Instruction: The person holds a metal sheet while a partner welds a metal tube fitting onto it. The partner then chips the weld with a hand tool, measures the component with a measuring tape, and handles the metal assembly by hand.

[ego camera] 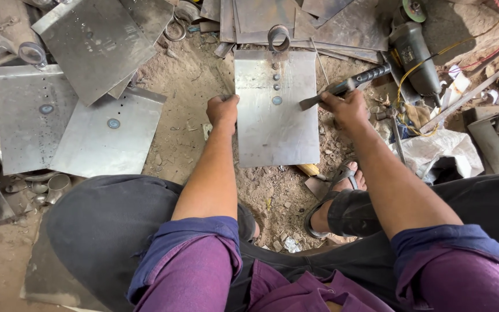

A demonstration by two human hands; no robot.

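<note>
Both arms are reaching forward and down. The left hand [222,110] is gripping the left edge of the steel plate [275,124], fingers curled shut over it. The right hand [346,107] is clamping its fingers around a chipping hammer [342,88], its head sitting just at the plate's right edge. The plate is lying flat on the dirt floor [189,81], among stacked metal sheets [96,40] and an angle grinder [414,55].

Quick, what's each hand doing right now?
Left hand: closed on the left edge of the metal sheet.
Right hand: closed around a hammer.
</note>
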